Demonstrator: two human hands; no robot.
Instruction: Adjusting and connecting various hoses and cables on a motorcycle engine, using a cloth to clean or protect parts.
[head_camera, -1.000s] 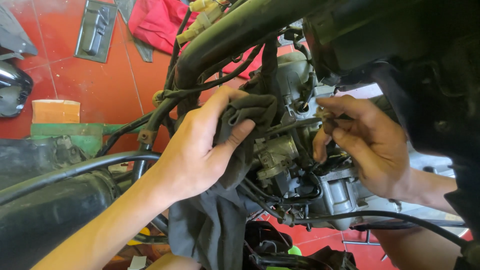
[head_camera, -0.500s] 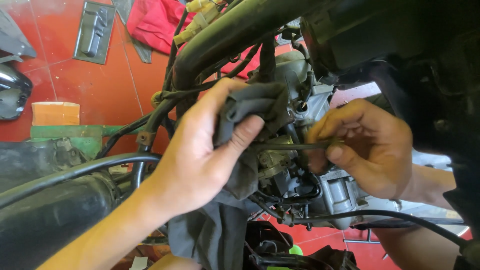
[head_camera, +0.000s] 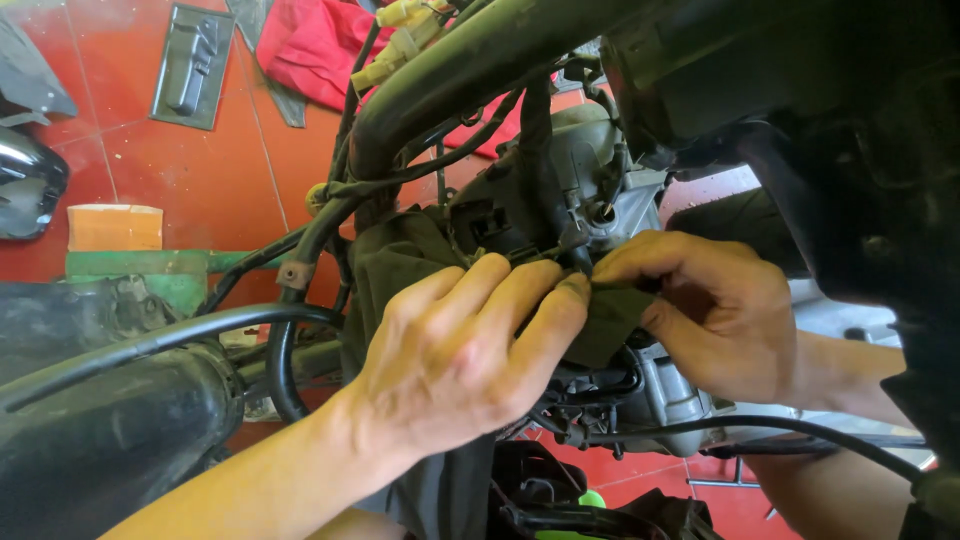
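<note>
both hands pinch a dark rag (head_camera: 610, 320) against the engine (head_camera: 600, 210): left hand (head_camera: 470, 350) at 9 o'clock, right hand (head_camera: 710, 315) at 3.

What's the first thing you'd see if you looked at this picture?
Two hands meet in the middle: the left hand and right hand pinch a dark cloth against a grey engine. A thick black frame tube slants above them, and a red cloth lies on the red floor at the top left.

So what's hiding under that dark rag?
Below the dark rag a grey engine part and black hoses peek out. What the left hand and right hand press behind it stays covered.
</note>
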